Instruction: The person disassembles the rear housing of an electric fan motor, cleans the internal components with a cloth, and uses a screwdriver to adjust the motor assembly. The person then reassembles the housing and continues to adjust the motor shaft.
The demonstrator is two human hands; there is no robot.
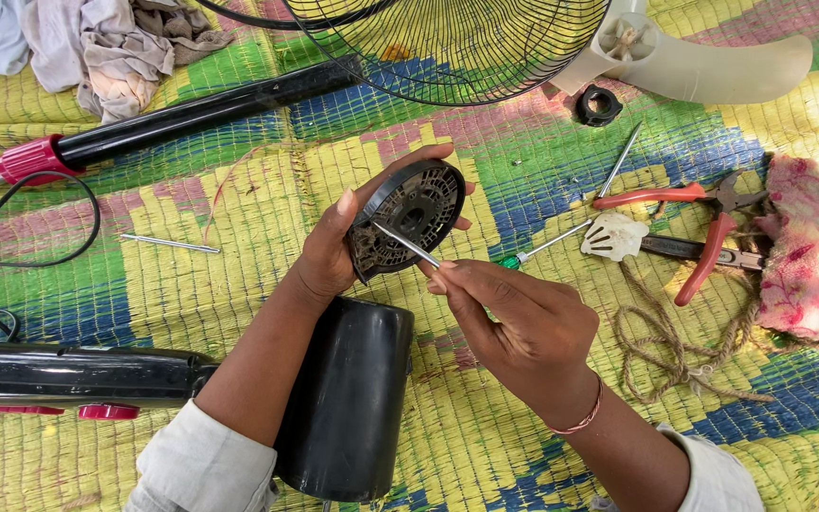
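My left hand [329, 251] grips a round black slotted motor cover [409, 213], holding it tilted above the mat. My right hand [523, 318] pinches a thin metal rod [406, 244], whose tip rests against the dusty face of the cover. A black cylindrical housing [348, 403] lies just below both hands, between my forearms.
On the woven mat lie a wire fan guard [447, 47], a cream fan blade [703, 66], red-handled pliers [699, 223], a green-handled screwdriver [547, 245], a small white plastic piece [615, 234], rope [680, 346], a black ring [598, 104], black poles [182, 118] [68, 374], rags [116, 43], a pink cloth [817, 251].
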